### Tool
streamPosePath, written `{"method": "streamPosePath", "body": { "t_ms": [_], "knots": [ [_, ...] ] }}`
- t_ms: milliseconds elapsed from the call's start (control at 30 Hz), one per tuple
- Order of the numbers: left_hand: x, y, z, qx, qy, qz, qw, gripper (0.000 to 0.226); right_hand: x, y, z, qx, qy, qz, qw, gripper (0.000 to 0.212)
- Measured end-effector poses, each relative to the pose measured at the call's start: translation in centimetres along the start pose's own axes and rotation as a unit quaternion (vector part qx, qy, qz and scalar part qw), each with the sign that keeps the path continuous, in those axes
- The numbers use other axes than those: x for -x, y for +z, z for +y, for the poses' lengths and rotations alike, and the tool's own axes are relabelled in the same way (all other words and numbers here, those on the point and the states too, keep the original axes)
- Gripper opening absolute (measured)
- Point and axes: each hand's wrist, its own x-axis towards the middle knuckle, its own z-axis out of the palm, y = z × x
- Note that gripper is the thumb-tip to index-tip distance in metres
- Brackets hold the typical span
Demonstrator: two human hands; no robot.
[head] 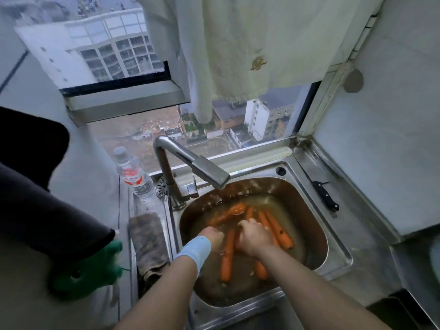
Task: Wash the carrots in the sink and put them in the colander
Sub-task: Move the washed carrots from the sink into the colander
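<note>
Several orange carrots [277, 228] lie in murky water inside the steel sink [333, 256]. My left hand [212, 235], with a light blue band at the wrist, dips into the water with curled fingers near one long carrot [227, 256]. My right hand [254, 236] grips a carrot, its fingers wrapped over the top; that carrot's lower end [260, 270] sticks out under my wrist. What my left hand holds is hidden by the water. No colander shows in the view.
A steel faucet [190, 163] arches over the sink's back edge. A water bottle [133, 175] and a brown rag [147, 244] sit to the left, a black-handled knife [326, 196] on the right counter. A towel [238, 44] hangs above the window.
</note>
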Motion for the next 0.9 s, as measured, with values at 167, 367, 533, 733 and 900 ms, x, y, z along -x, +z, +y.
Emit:
{"method": "streamPosePath", "body": {
  "t_ms": [167,367,533,733,900],
  "knots": [
    [-3.1,2.9,0.8,-0.048,-0.011,-0.036,0.998,0.031,-2.7,1.9,3.5,0.068,0.044,-0.179,0.981,0.05],
    [-6.7,5.7,-0.1,-0.098,-0.065,-0.037,0.992,0.052,-6.0,6.6,7.9,-0.053,0.162,-0.082,0.982,0.047],
    [-8.8,7.5,-1.2,-0.14,-0.081,-0.011,0.987,0.06,-9.0,11.3,9.8,-0.114,0.212,-0.046,0.97,0.065],
    [-11.3,10.1,-2.6,-0.161,-0.06,-0.041,0.984,0.068,-8.4,10.7,8.1,-0.129,0.23,-0.139,0.955,0.055],
    [-11.3,10.4,-2.1,-0.15,-0.11,-0.041,0.982,0.051,-8.6,9.9,7.8,-0.204,0.233,-0.144,0.94,0.051]
  ]
}}
